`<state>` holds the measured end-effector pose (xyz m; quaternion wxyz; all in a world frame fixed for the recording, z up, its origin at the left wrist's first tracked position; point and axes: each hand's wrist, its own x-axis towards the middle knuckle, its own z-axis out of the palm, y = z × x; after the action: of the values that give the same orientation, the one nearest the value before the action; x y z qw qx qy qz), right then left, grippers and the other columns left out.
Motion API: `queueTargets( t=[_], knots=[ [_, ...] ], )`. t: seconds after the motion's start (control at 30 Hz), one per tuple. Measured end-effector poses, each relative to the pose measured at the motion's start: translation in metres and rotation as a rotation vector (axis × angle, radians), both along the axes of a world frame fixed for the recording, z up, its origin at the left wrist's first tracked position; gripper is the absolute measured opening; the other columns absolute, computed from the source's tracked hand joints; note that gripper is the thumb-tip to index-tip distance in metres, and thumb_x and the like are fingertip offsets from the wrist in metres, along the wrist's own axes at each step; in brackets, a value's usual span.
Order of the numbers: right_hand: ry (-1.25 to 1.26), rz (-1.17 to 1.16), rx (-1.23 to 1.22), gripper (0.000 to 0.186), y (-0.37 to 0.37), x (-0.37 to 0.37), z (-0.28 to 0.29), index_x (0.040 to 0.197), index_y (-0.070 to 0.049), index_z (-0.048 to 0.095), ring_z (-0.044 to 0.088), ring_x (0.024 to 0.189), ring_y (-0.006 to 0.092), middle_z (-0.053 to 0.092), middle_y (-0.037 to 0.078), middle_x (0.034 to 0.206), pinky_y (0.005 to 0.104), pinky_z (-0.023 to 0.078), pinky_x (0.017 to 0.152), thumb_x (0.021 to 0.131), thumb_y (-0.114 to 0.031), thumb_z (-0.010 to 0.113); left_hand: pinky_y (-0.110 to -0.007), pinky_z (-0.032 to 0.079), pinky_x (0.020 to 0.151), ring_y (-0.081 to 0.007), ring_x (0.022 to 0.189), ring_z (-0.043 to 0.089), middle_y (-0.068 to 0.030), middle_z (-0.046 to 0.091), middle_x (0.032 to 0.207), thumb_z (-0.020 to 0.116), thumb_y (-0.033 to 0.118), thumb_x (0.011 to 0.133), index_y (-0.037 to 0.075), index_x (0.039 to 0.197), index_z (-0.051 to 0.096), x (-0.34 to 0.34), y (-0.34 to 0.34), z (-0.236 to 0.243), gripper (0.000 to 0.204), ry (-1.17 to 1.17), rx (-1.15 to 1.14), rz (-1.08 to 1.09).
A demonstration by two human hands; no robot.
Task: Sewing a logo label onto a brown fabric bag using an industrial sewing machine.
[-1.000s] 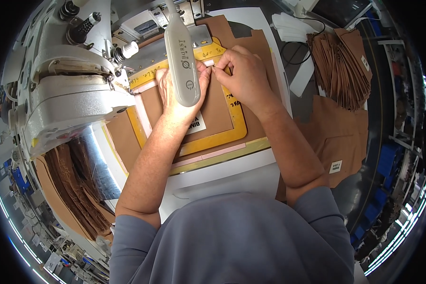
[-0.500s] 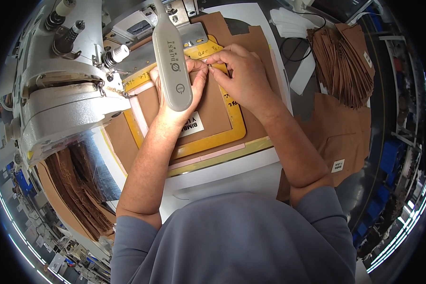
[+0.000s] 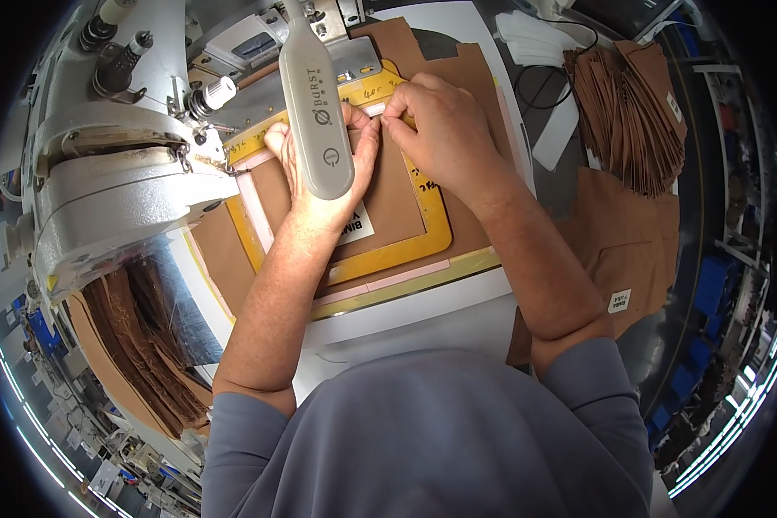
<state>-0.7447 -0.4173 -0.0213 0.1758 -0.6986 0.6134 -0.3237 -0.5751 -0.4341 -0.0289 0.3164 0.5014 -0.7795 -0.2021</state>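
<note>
A yellow clamp frame lies over a brown fabric panel, with a white printed label showing inside it. At the frame's far right corner my right hand is closed, thumb and forefinger pinched together. Its fingertips meet those of my left hand, which is pinched as well. Whatever lies between the fingertips is too small to make out. A short white strip shows at the frame's far inner edge, just beyond them. The grey lamp head hides part of my left hand.
A white sewing machine head stands close on the left. Stacked brown pieces lie at the far right, with a labelled brown piece nearer. Folded brown material sits at the near left. A black cable curls beyond my right hand.
My right fingertips have curled in and the white strip beside them shows more. My left thumb stays near the same spot. The view has shifted slightly.
</note>
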Motion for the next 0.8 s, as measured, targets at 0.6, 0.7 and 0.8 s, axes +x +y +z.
queueTargets(
  t=[0.6, 0.7, 0.8],
  knots=[
    [-0.130, -0.036, -0.045, 0.011, 0.006, 0.003, -0.010, 0.091, -0.010, 0.075, 0.068, 0.083, 0.0259, 0.068, 0.006, 0.089, 0.0426, 0.051, 0.078, 0.081, -0.006, 0.070, -0.036, 0.049, 0.084, -0.0233, 0.095, 0.056, -0.0065, 0.055, 0.096, 0.085, 0.008, 0.077, 0.007, 0.096, 0.080, 0.001, 0.005, -0.009, 0.020, 0.001, -0.112, -0.011],
    [-0.036, 0.094, -0.207, 0.016, 0.016, -0.003, -0.005, 0.097, -0.006, 0.075, 0.068, 0.088, 0.0253, 0.067, 0.007, 0.096, 0.0400, 0.052, 0.078, 0.082, -0.006, 0.070, -0.036, 0.050, 0.085, -0.0250, 0.094, 0.057, -0.0077, 0.058, 0.099, 0.085, 0.009, 0.077, 0.007, 0.101, 0.079, 0.005, 0.014, -0.001, 0.025, -0.080, -0.180, -0.062],
    [0.229, 0.149, -0.317, 0.026, 0.024, -0.006, -0.001, 0.105, -0.002, 0.073, 0.066, 0.094, 0.0232, 0.066, 0.007, 0.103, 0.0383, 0.052, 0.078, 0.081, -0.009, 0.071, -0.039, 0.050, 0.089, -0.0274, 0.099, 0.059, -0.0084, 0.061, 0.104, 0.085, 0.011, 0.076, 0.007, 0.111, 0.076, 0.007, 0.024, 0.005, 0.036, -0.138, -0.180, -0.096]
  ],
)
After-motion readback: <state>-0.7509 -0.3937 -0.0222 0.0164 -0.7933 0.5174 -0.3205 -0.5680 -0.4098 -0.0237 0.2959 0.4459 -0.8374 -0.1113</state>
